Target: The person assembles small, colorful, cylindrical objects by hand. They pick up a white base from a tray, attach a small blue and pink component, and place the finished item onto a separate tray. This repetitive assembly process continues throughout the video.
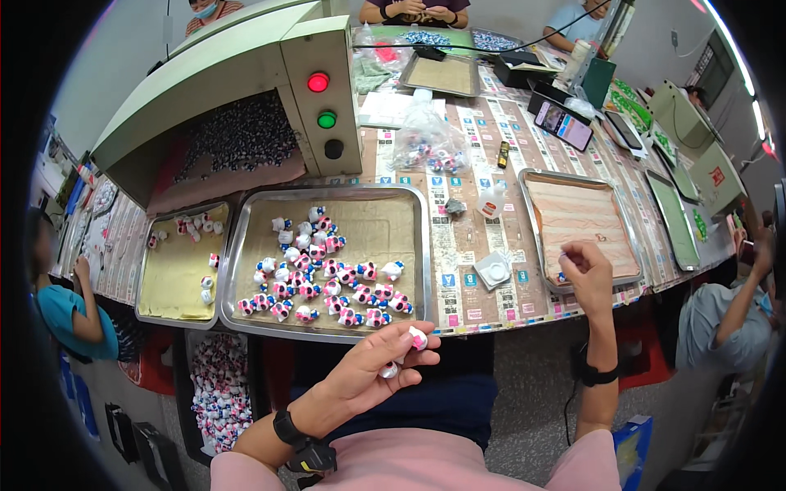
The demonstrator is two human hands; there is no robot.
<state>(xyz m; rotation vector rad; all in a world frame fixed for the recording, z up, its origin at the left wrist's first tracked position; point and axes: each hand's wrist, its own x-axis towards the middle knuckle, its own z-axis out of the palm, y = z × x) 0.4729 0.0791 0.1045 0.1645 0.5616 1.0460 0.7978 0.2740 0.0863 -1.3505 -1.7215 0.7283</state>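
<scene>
My left hand is closed on a small white-and-pink toy figure between thumb and fingers. A second whitish figure sits lower in the same hand. Just beyond, a large metal tray lined with tan sheet carries many figures in white, pink and blue. Over the near edge of the right-hand tray, lined with pale pink sheet, my right hand is pinched. A tiny bluish thing shows by its fingertips, too small to name.
A smaller tray with some figures lies left, before a machine with red and green lights. Between the trays are a white bottle and a white square dish. Below left stands a bin of figures. Co-workers sit around.
</scene>
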